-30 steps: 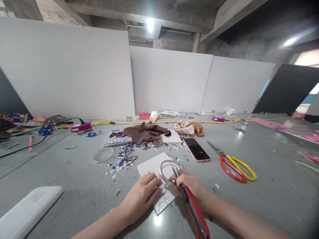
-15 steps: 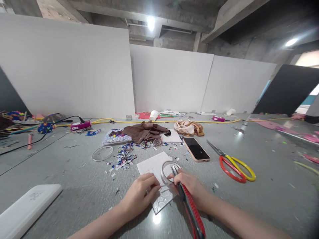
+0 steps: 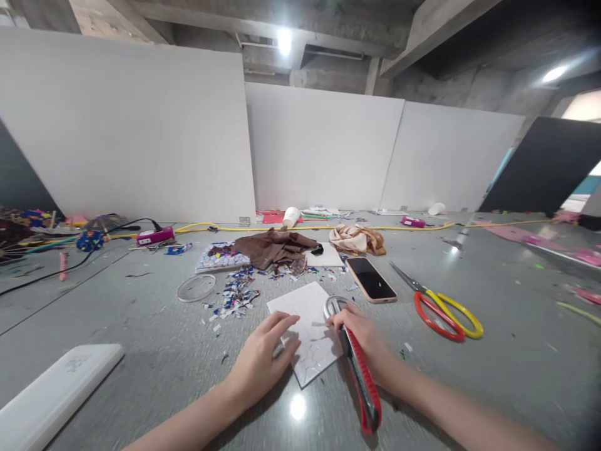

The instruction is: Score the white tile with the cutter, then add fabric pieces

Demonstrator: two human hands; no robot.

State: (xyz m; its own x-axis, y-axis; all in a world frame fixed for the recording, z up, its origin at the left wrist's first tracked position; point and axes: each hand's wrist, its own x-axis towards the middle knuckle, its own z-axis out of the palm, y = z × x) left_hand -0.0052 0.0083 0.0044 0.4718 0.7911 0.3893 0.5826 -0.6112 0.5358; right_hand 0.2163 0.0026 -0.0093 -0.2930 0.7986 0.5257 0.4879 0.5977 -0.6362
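Note:
A white square board (image 3: pixel 307 300) with faint curved markings near its front corner lies turned at an angle on the grey tabletop. My left hand (image 3: pixel 263 351) is at its left edge, fingers apart and holding nothing. In my right hand (image 3: pixel 361 332) is a red and black utility knife (image 3: pixel 359 376), its handle slanting towards me. A pale ring like a roll of clear tape (image 3: pixel 330 305) is at the same hand's fingertips, over the board's right side; how it is gripped is partly hidden. Short dark strips show on the board near those fingers.
To the right are a phone (image 3: pixel 373 280) and red-and-yellow-handled scissors (image 3: pixel 441 310). Beyond the board lie scraps (image 3: pixel 235 297), brown cloth (image 3: pixel 275 247), tan cloth (image 3: pixel 359 239) and a clear ring (image 3: pixel 197 288). A white slab-like object (image 3: pixel 66 388) is at left.
My left hand has lifted its fingers off the board and spread them. My right hand has moved right with the knife and tape roll. The board has turned and shifted slightly right.

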